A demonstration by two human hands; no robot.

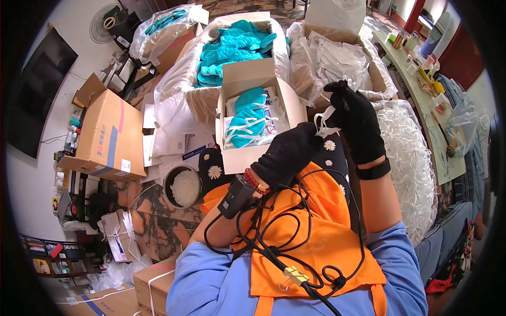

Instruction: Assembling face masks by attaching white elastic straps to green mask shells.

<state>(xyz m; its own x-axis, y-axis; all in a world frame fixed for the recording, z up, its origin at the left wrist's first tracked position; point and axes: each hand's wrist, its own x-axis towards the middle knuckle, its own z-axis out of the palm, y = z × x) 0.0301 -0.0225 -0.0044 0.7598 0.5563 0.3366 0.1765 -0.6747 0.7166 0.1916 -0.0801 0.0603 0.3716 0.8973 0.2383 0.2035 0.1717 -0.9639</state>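
Both hands wear black gloves. My left hand (287,152) is closed on one end of a white elastic strap (326,124), and my right hand (358,118), raised a little to its right, is closed on the same strap. The gloves hide the strap's ends and anything else within the fingers. Just beyond my left hand, an open white carton (292,113) rests by my lap. Inside it lie teal face masks (246,126) with white straps, on top of white printed packets (271,118).
Plastic-lined cartons behind hold teal masks (234,47) and white packets (340,60). A heap of white straps (403,147) stands at my right. On the left are a bowl (168,192) of small white pieces and a brown carton (108,137). Black cables (284,231) loop across my orange apron (321,242).
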